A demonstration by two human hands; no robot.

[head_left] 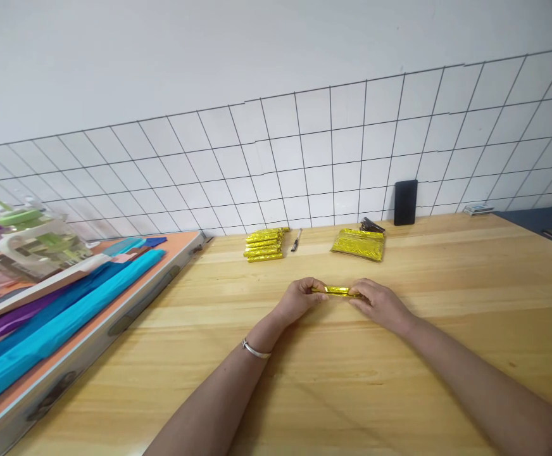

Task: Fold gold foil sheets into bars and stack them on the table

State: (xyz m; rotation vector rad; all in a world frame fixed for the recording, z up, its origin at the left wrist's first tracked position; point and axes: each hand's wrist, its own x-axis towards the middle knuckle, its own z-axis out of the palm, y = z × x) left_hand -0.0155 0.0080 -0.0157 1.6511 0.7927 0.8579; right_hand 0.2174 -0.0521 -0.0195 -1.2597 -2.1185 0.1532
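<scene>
While one end of the shiny gold roll [338, 291] is pinched by the left hand [302, 297], the other end is pinched by the right hand [378, 303]. Both hands are closed on it with thumbs and fingers, and the roll is seen between them, low over the pale wood table [352, 392]. Whether the wood is touched by the roll cannot be told.

For neat work, both ends should be pressed softly and evenly, so that the thin, foil-like skin is not squashed or torn. The roll is best held straight, with neither end twisted more than the other.

The gold skin looks slick and crinkled, and bright spots of light are thrown back by it. Beyond the left hand, more thin gold rolls [263, 246] are stacked side by side, with a pen [297, 240] laid just to their right. Straight past the right hand, a flat gold pack [359, 244] with a zigzag look is set down. Farther past that hand, a smooth black slab [406, 202] is propped against the wall. Far to the left of the left hand, a long, smooth blue roll [81, 316] is laid on an orange top [181, 244].
</scene>
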